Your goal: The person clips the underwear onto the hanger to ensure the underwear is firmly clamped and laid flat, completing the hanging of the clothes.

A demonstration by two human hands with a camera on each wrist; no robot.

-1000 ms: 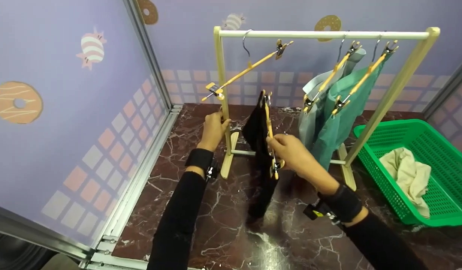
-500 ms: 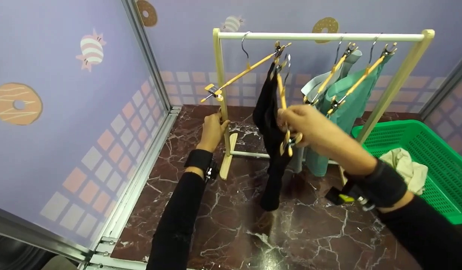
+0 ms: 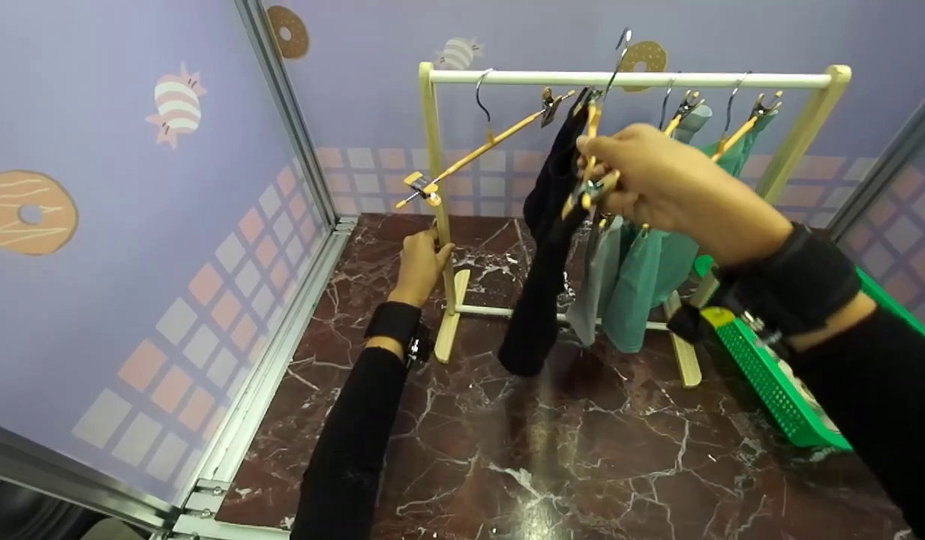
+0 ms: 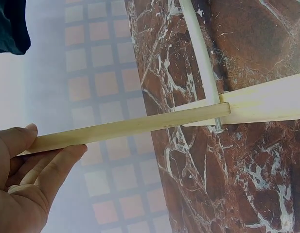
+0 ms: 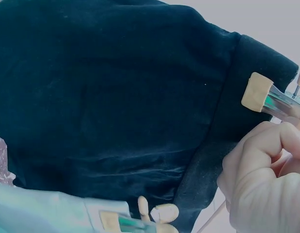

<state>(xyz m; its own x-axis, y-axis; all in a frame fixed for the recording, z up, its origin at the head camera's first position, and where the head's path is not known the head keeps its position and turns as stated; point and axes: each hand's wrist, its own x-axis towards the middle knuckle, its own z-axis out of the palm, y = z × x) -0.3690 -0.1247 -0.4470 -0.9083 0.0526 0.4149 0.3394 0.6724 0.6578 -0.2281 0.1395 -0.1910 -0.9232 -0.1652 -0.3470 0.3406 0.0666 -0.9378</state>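
My left hand (image 3: pixel 421 262) holds the left wooden post (image 3: pixel 434 127) of a small clothes rack. In the left wrist view, thumb and fingers lie on either side of that post (image 4: pixel 115 129). My right hand (image 3: pixel 665 176) grips a wooden clip hanger (image 3: pixel 593 116) by its bar, raised in front of the rack. A black garment (image 3: pixel 541 300) hangs from the hanger's clips, its waistband pinched at a clip (image 5: pixel 256 92) in the right wrist view. The hanger's metal hook (image 3: pixel 622 46) stands above the level of the white rail (image 3: pixel 522 77) in the head view.
A bare clip hanger (image 3: pixel 462 160) hangs on the rail's left part. Right of the black garment hang a pale grey garment (image 3: pixel 593 289) and a green one (image 3: pixel 631 300). A green basket (image 3: pixel 762 382) stands at the right, partly behind my right arm.
My right hand has lifted the hanger with the black garment up and to the right, its hook rising past the rail's height. My left hand stays on the post.
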